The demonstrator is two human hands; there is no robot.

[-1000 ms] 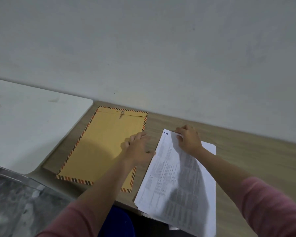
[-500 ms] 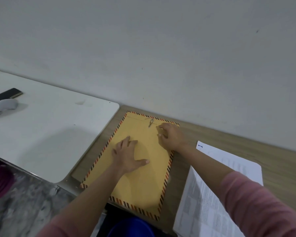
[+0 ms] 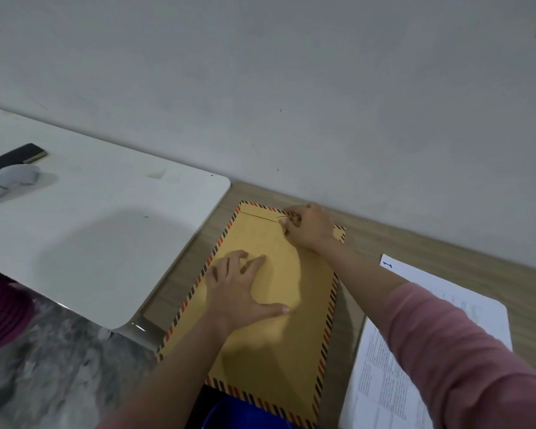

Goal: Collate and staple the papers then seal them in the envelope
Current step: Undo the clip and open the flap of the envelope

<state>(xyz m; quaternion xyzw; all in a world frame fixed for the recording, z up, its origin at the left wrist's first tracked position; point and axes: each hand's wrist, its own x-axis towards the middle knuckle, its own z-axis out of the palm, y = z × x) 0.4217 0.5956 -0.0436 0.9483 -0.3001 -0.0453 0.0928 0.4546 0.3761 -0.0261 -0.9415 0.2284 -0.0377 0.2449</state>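
Note:
A brown envelope with a red-and-black striped border lies flat on the wooden desk. My left hand presses flat on its middle, fingers spread. My right hand is at the envelope's top edge, fingers pinched on the string of the clasp on the flap. The stack of printed papers, the top sheet marked "1", lies to the right of the envelope, partly hidden by my right arm in a pink sleeve.
A white table adjoins the desk on the left, carrying a grey mouse and a dark flat object. A wall runs close behind the desk. A blue object sits below the desk's near edge.
My right hand left the papers and moved left to the envelope's top, closing on the clasp string. My left hand slid onto the envelope's middle. The view swung left.

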